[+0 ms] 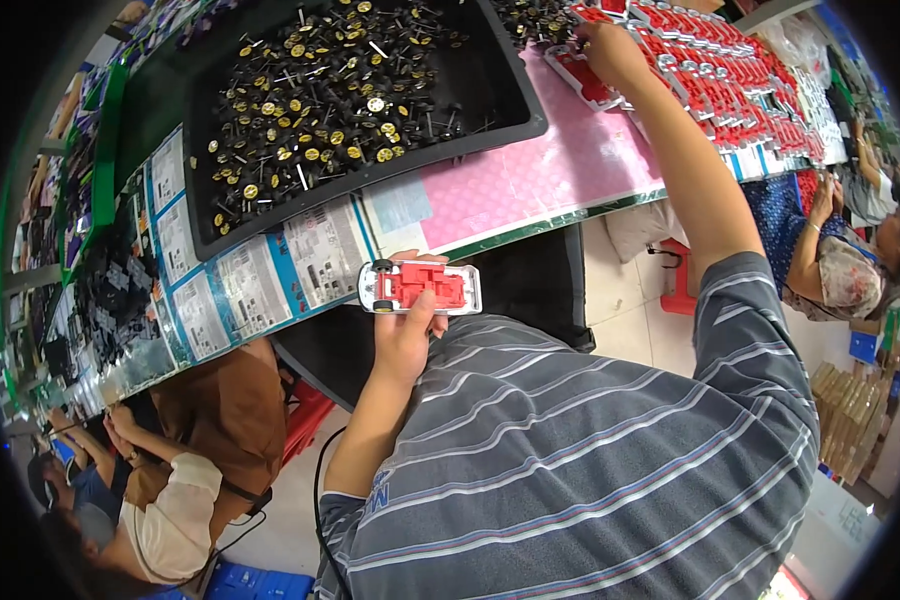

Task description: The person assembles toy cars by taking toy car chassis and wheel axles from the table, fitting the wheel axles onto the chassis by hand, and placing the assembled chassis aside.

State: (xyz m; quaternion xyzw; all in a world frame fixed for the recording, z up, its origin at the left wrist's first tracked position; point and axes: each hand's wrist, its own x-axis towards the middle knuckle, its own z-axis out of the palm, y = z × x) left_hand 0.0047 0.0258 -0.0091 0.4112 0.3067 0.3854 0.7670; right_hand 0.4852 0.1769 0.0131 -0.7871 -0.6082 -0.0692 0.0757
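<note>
In my left hand (408, 335), held low in front of my shirt, is a toy car body (432, 289) with a white shell and a red inside turned up. My thumb presses on its red part, and black wheels (381, 286) sit at its left end. My right arm stretches to the far right of the table. There my right hand (615, 58) has its fingers curled at another red and white toy car body (582, 80). The fingertips are partly hidden there. Several rows of like car bodies (720, 75) lie to the right of that hand.
A large black tray (370, 172) holds many small wheels on axles, with yellow or black hubs. Pink bubble sheet (530, 185) covers the table near its edge, beside printed sheets (315, 250). Black parts (120, 310) lie at left. Other people sit on both sides.
</note>
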